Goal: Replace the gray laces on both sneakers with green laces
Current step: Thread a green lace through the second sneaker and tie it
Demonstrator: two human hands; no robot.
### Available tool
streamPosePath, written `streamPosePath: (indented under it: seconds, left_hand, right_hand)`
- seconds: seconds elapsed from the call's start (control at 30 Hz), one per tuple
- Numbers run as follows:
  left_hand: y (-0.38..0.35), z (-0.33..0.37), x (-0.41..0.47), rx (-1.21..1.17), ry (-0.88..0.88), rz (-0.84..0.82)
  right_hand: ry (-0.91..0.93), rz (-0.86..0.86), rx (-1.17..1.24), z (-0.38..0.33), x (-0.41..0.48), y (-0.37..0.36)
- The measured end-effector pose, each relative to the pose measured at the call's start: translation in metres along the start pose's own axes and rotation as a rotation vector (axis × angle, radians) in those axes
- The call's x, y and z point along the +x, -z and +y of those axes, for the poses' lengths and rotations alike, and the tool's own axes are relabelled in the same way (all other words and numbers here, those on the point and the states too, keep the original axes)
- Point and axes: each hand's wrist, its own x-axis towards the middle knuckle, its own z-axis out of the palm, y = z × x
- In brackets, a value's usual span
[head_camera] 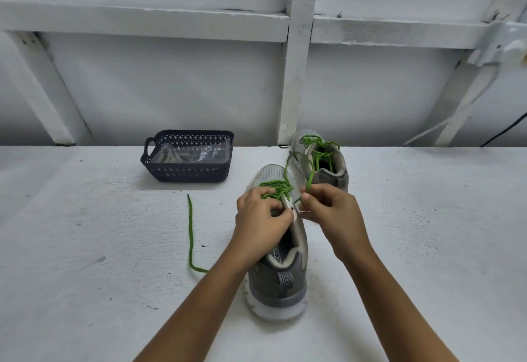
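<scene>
Green lace (309,180) is pinched between the thumb and forefinger of the right hand (330,213), just off the right side of the near sneaker (278,279), close to its upper eyelets. That grip is pressed together on the strand, with the other fingers curled behind it. The left hand (258,219) lies over the throat of the same shoe, its fingers curled onto the tongue and the left eyelet edge as if to steady it. Exactly what its fingertips grip is partly hidden.

Green crossings already run across the lower rows of this shoe, towards the toe, and the rows nearest the collar look unfinished. A loose tail (190,233) of green cord trails away to the left across the table (85,247) and passes out of sight under the left forearm.

Behind it, touching or nearly touching its toe, the far sneaker (335,173) carries green lacing up to its top. The ends there look slack, and I cannot tell whether they are tied.

Further left, a dark basket (185,175) holds what appear to be the gray laces (171,157) beside clear plastic.

By this showing the gray is out of both shoes and one shoe is relaced, leaving the last eyelets and the tying.
</scene>
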Motion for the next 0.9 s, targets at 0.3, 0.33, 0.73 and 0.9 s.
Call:
streamPosePath:
  seconds: [0.3,0.33,0.73,0.9]
  left_hand:
    - [-0.002,-0.002,0.003,0.003,-0.006,0.007]
    - [-0.003,-0.003,0.003,0.004,-0.010,0.010]
    - [-0.001,-0.006,0.000,0.060,-0.079,-0.024]
    - [0.000,-0.006,0.002,0.066,-0.075,-0.033]
  right_hand:
    - [0.044,0.031,-0.114,0.005,-0.001,-0.004]
    - [0.051,0.030,-0.127,0.005,-0.001,-0.004]
    - [0.095,0.116,-0.213,0.018,-0.011,-0.007]
    - [0.105,0.118,-0.258,0.022,-0.013,-0.009]
